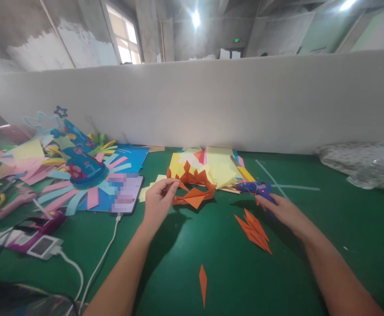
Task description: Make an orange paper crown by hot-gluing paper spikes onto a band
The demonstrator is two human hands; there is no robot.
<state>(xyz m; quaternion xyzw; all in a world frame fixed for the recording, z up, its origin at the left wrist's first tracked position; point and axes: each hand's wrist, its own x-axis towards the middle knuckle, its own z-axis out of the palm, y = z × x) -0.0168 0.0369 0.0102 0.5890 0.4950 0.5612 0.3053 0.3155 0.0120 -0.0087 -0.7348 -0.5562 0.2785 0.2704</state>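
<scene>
Pinched in the fingers of my left hand is the left side of an orange folded-paper crown, a ring with pointed tips along its far side. My right hand grips a blue glue gun with a small red light on its body, and its nozzle points left toward the crown, apart from it. Below the glue gun lies a small pile of folded orange paper diamonds. One single orange diamond rests nearer to me on the green table.
Behind the crown lie yellow paper sheets and a yellow-handled cutter. To the left are a phone on a cable, a blue party hat with paper strips, and a purple power strip. A plastic bottle lies far right.
</scene>
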